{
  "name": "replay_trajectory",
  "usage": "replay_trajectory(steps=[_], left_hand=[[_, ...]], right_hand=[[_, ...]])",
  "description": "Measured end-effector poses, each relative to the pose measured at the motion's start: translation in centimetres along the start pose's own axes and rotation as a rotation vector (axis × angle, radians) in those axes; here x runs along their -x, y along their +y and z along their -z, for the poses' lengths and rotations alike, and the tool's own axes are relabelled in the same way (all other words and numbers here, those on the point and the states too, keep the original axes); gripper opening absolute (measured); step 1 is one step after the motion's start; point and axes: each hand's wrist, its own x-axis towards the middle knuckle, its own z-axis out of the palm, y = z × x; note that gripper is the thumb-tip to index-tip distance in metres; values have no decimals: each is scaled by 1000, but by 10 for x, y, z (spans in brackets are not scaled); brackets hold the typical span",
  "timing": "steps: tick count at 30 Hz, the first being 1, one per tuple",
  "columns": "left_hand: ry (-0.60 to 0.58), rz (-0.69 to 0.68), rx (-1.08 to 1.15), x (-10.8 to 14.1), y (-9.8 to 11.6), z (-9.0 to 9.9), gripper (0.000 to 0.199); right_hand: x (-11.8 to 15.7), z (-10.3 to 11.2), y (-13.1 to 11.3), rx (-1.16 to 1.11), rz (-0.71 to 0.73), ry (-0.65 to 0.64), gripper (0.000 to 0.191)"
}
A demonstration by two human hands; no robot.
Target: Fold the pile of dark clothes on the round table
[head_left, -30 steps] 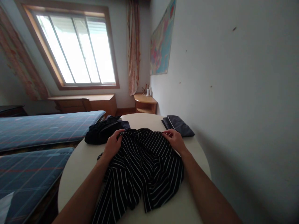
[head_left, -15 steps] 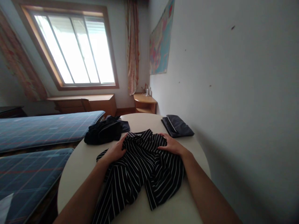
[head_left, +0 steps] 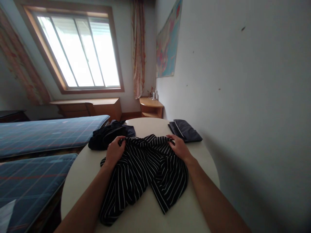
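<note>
A black shirt with white stripes (head_left: 145,161) lies rumpled on the round cream table (head_left: 80,181), its collar end away from me and its lower parts spread toward me. My left hand (head_left: 116,149) pinches the shirt's upper left edge between thumb and fingers. At the upper right edge, my right hand (head_left: 179,147) grips the fabric the same way. The cloth between both hands is drawn out sideways, with folds running below it.
A dark crumpled garment pile (head_left: 109,134) lies at the table's back left. Folded dark clothing (head_left: 186,130) sits at the back right, near the wall (head_left: 243,129). Blue plaid mattresses (head_left: 48,134) are on the left, and a corner shelf (head_left: 152,103) stands behind the table.
My hands have moved outward to the shirt's upper corners and closed on them. The upper edge is now straighter, and the shirt's lower left part has shifted away from me.
</note>
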Motion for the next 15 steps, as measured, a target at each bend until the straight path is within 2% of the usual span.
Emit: replay_trajectory(steps=[3,5,7,9,10,12,15], left_hand=[[-35,-271,6,10,9,-9,41],[-194,-469,4,20,15,-15,52],[-417,-582,-7,29,19,-19,61],[-584,-628,-30,36,21,-23,60],[-632,-631,-42,38,21,-25,55],[-676,-623,-57,39,22,-27,36],[-668,-609,-59,37,24,-27,15]], right_hand=[[2,-5,3,-21,62,-22,35],[3,-6,5,-15,85,-53,32],[4,-6,6,-4,90,-67,30],[4,-4,6,5,80,-74,28],[4,-3,6,9,71,-80,28],[4,-1,5,18,55,-97,28],[5,2,0,14,54,-133,29]])
